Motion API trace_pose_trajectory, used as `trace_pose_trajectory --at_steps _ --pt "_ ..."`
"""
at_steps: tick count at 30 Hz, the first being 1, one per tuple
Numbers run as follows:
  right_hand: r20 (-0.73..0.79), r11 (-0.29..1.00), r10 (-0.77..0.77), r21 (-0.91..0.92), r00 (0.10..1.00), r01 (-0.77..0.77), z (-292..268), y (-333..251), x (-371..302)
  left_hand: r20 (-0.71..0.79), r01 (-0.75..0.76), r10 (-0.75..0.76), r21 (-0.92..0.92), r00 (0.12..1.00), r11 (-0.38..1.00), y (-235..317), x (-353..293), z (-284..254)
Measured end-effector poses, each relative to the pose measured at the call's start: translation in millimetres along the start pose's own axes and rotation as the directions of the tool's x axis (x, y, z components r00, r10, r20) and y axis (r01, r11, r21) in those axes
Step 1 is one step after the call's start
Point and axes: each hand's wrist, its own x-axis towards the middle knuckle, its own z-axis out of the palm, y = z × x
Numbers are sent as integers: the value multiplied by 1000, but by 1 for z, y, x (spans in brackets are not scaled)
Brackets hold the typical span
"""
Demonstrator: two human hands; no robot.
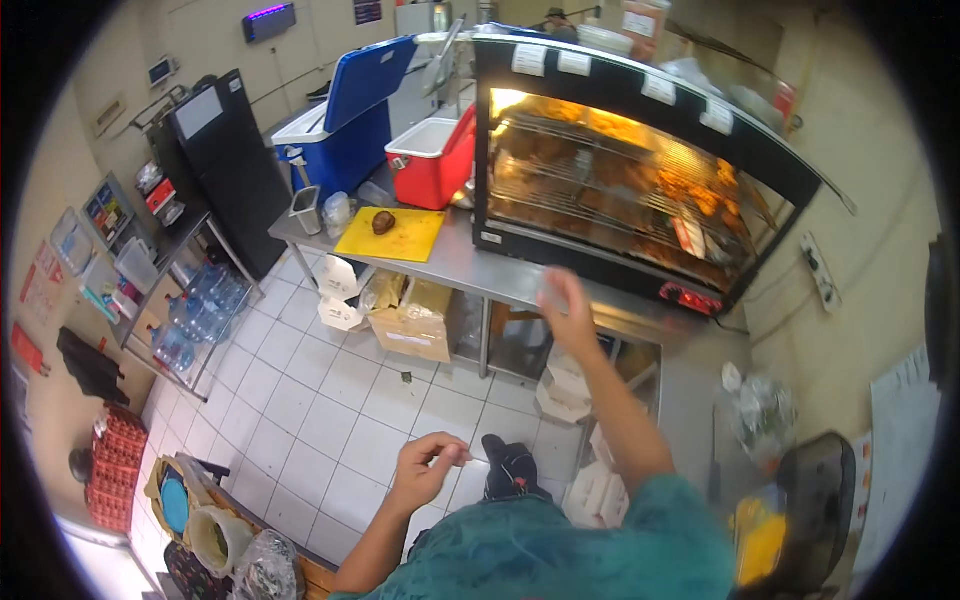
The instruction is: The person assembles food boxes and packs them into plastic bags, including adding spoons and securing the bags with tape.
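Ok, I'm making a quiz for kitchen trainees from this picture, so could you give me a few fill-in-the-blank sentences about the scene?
1. The right hand is raised toward the glass-fronted ____ cabinet full of fried food.
2. The brown item lies on a ____ cutting board.
3. The blue cooler stands with its lid ____.
4. Beside the blue one stands a ____ cooler.

Missing words: warming; yellow; open; red
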Motion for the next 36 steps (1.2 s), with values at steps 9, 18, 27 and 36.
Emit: trace_pose_trajectory --at_steps 9,18,27,36 --pt "-788 966 -256 -232 560 115 92 -17 404 -495 -58 68 35 866 998 -2 113 -18" --pt "-86 756 -78 644 993 116 255 -62 241 -725 147 157 338 671 930 12 98 -69" --pt "927 601 -328 352 180 -718 281 -159 -118 -972 -260 157 108 175 959 66 -51 -110" --pt "737 676 -493 -11 -463 -737 269 -296 -308 -958 -587 188 282 -217 759 128 -300 -58"
